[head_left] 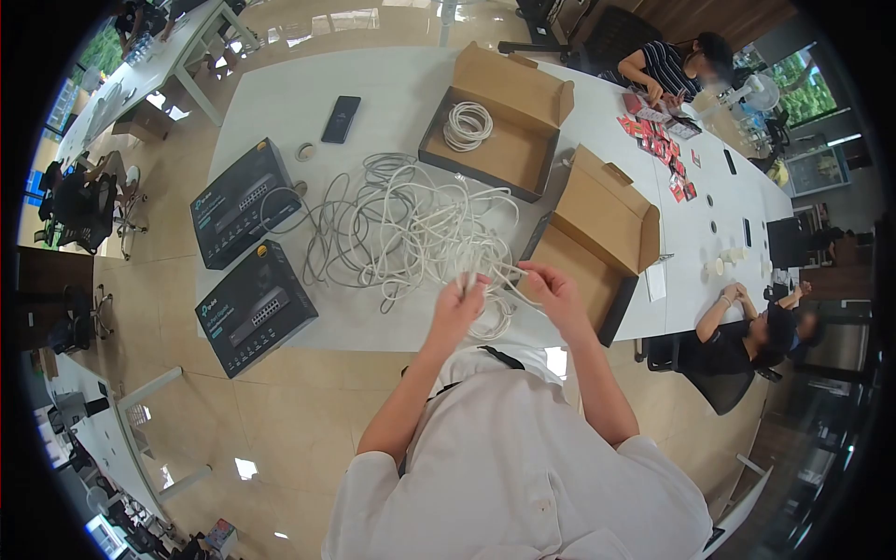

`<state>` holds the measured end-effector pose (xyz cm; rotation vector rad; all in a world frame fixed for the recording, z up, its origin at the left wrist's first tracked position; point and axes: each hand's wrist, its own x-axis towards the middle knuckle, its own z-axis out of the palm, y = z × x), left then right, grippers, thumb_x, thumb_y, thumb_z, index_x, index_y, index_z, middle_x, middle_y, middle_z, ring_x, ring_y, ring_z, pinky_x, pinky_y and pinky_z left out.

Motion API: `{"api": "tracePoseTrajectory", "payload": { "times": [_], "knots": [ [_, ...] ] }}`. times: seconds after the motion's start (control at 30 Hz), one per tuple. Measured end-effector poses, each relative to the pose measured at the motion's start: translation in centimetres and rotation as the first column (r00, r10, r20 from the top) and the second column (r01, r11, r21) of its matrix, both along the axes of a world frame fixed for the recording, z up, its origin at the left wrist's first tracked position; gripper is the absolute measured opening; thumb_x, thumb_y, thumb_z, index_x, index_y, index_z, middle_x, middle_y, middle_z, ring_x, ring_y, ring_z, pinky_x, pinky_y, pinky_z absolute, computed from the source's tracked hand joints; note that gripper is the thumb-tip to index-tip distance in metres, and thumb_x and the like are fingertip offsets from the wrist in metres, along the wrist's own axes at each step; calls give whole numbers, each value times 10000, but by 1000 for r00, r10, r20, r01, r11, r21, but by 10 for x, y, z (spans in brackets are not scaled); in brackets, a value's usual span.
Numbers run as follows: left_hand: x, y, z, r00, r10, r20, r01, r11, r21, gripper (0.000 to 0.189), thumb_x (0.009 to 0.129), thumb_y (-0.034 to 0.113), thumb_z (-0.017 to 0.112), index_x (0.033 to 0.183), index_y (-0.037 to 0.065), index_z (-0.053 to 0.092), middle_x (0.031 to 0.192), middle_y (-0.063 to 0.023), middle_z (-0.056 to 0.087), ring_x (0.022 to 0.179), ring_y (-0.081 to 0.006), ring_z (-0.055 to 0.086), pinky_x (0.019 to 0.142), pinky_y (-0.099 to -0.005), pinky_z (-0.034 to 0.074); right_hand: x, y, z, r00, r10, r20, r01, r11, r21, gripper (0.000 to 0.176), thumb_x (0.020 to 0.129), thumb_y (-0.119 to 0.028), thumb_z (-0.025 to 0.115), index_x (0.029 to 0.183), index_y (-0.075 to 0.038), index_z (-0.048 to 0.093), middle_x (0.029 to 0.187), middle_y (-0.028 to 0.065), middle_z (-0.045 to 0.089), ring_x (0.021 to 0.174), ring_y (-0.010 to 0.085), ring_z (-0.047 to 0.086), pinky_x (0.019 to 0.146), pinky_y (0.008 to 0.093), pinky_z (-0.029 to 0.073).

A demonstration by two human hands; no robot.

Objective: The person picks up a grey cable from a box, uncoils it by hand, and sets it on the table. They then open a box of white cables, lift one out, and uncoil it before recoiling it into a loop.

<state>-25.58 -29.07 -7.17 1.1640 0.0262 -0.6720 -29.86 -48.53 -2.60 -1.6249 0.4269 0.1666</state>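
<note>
A tangled heap of white and grey network cables point(420, 224) spreads over the table in front of me. At its near edge my left hand point(458, 305) is closed on a white cable. Just to the right, my right hand point(553, 294) pinches a white cable point(509, 270) between thumb and fingers. Under and between the hands lies a loose coil of white cable point(492, 322) near the table's front edge. An open cardboard box point(583, 247) stands right beside my right hand. Another open box point(509, 154) farther back holds a neat coil of white cable point(468, 126).
Two dark network switch boxes point(245, 201) point(257, 308) stand at the left. A phone point(341, 119) and a tape roll point(305, 151) lie behind the heap. Red packets point(663, 149) lie near a person point(686, 70) at the far right; another person point(742, 331) sits nearer.
</note>
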Motion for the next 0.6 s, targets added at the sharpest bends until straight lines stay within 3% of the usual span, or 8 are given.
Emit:
{"api": "tracePoseTrajectory", "payload": {
  "times": [0.13, 0.23, 0.3, 0.33, 0.4, 0.53, 0.6],
  "knots": [
    [20, 30, 6, 987, 157, -33, -158, 987, -36, 126, 940, 146, 529, 993, 46, 583, 591, 68, 325, 504, -23, 266, 469, -209, 206, -5, -32, 2, 991, -127, 44, 131, 986, -99, 189, 924, -154, 597, 1034, -20, 672, 726, -81, 528, 641, 5, 404, 560, 179, 326],
    [35, 57, -5, 908, 372, -190, -409, 885, -222, 158, 942, 188, 540, 988, 42, 578, 594, 69, 389, 483, -25, 301, 448, -229, 213, -12, -67, 21, 948, -307, 88, 302, 951, 62, 190, 942, -201, 572, 996, -33, 642, 672, -74, 477, 586, 14, 353, 517, 194, 281],
    [42, 78, -10, 877, 371, -306, -470, 798, -377, 193, 952, 219, 521, 990, 36, 572, 596, 56, 404, 483, -41, 310, 460, -245, 221, -13, -87, 27, 844, -505, 180, 373, 795, 479, 204, 971, -249, 521, 934, -57, 579, 607, -56, 386, 533, 40, 293, 482, 217, 240],
    [46, 86, -10, 861, 359, -361, -498, 743, -448, 212, 958, 234, 511, 991, 33, 569, 598, 50, 412, 483, -49, 314, 465, -254, 225, -12, -97, 32, 798, -575, 181, 378, 711, 593, 211, 977, -257, 506, 920, -62, 559, 597, -50, 349, 526, 51, 277, 477, 224, 235],
    [48, 99, -10, 861, 443, -249, -505, 801, -322, 247, 967, 264, 493, 995, 32, 571, 617, 27, 471, 499, -69, 382, 495, -251, 300, -15, -117, 40, 694, -705, 147, 350, 508, 787, 229, 989, -274, 475, 892, -71, 519, 577, -38, 275, 511, 71, 245, 467, 237, 224],
    [52, 110, 6, 764, 638, -94, -645, 761, -79, 271, 972, 295, 489, 1006, 41, 577, 715, -18, 592, 598, -120, 541, 598, -252, 446, -31, -169, 40, 504, -846, 175, 337, 379, 862, 244, 992, -269, 466, 843, -77, 490, 566, -40, 236, 505, 80, 224, 462, 243, 215],
    [61, 143, -18, 672, 710, -209, -740, 641, -203, 272, 973, 299, 490, 1018, 48, 583, 791, -31, 631, 673, -144, 587, 647, -271, 483, -45, -196, 42, 377, -897, 231, 360, 371, 856, 217, 985, -250, 482, 855, -77, 465, 556, -37, 226, 502, 81, 226, 463, 244, 213]
  ]
}}
